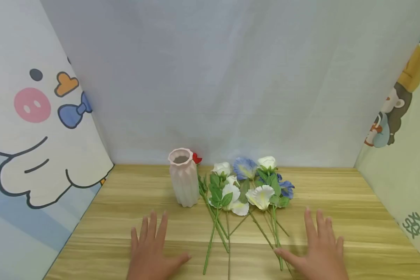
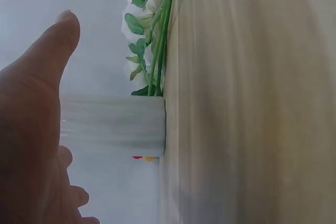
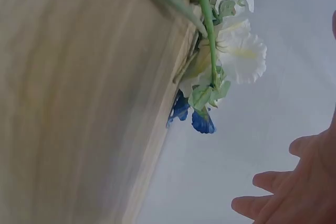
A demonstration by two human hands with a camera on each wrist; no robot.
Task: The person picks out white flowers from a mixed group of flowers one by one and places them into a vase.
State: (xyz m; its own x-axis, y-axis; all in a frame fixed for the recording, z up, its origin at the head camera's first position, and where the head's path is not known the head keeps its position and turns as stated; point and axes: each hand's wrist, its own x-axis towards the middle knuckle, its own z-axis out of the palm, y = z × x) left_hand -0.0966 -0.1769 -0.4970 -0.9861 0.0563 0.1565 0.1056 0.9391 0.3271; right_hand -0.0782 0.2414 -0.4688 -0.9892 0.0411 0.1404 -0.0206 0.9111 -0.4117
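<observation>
My left hand (image 1: 152, 249) is spread with straight fingers over the front left of the table, holding nothing. On the right, my right hand (image 1: 316, 249) is likewise spread, its thumb overlapping the flower stems in the head view. A pale pink ribbed vase (image 1: 184, 181) stands upright beyond the left hand. Right of it lie several artificial flowers: white roses (image 1: 221, 168), white irises (image 1: 260, 196) and blue irises (image 1: 245, 168), their green stems (image 1: 211, 241) pointing toward me. A red flower (image 1: 196, 158) shows from behind the vase, mostly hidden by it.
The wood-grain table (image 1: 126, 194) ends at a plain grey backdrop (image 1: 210, 85). Cartoon-printed cloth (image 1: 38, 155) hangs along the left side, and another printed cloth (image 1: 399, 175) along the right.
</observation>
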